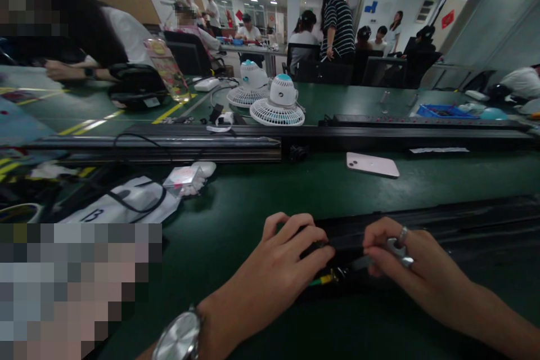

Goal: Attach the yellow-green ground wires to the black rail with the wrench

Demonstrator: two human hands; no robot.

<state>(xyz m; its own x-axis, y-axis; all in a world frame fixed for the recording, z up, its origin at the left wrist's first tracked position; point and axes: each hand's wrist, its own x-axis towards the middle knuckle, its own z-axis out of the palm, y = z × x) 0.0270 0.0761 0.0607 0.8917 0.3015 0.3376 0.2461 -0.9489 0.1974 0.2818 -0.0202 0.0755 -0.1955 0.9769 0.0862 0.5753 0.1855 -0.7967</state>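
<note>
My left hand (291,253), with a silver watch (179,337) on its wrist, bends its fingers over the near end of a long black part (405,225). What its fingertips touch is partly hidden. By its thumb lies a yellow and green cable (324,280) with a metal fitting. My right hand (396,259), wearing a ring, pinches a silver wrench (365,262). The wrench's tip points left toward the fitting; whether they touch is unclear.
A pink phone (372,165) lies beyond my hands. Behind it, long dark rails (400,136) cross the green table (248,191). Two white fans (277,109), a blue tray (447,111) and a bottle (169,70) stand farther off. Bags and cables are at left. Several people are around.
</note>
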